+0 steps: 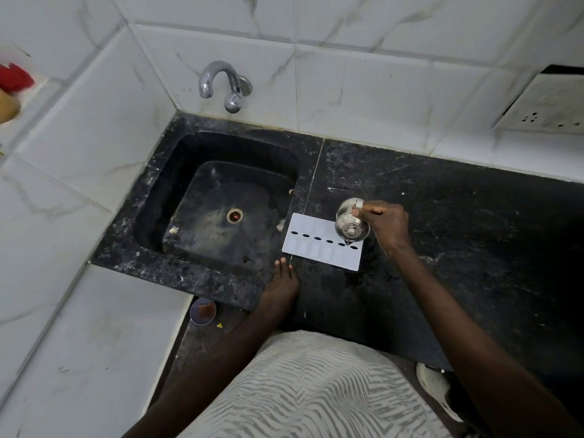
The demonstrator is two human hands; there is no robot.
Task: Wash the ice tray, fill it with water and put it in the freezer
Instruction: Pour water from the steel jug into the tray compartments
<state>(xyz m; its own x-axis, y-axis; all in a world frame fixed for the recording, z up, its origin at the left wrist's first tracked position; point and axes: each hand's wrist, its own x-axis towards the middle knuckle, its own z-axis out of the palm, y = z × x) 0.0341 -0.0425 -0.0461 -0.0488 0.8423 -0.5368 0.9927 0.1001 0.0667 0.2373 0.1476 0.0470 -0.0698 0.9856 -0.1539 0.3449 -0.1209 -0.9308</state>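
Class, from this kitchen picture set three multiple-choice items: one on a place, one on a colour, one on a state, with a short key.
1. Where does the white flat plastic ice tray lie?
A. In the sink
B. On the black stone counter, right of the sink
C. On the floor

2. What colour is the sink basin?
A. Black
B. White
C. Red

3. What is the right hand doing?
A. Resting flat
B. Turning the tap
C. Tilting a small steel cup over the tray

Key: B, the tray sits on the counter; A, the basin is dark stone; C, the cup's mouth tips toward the tray.
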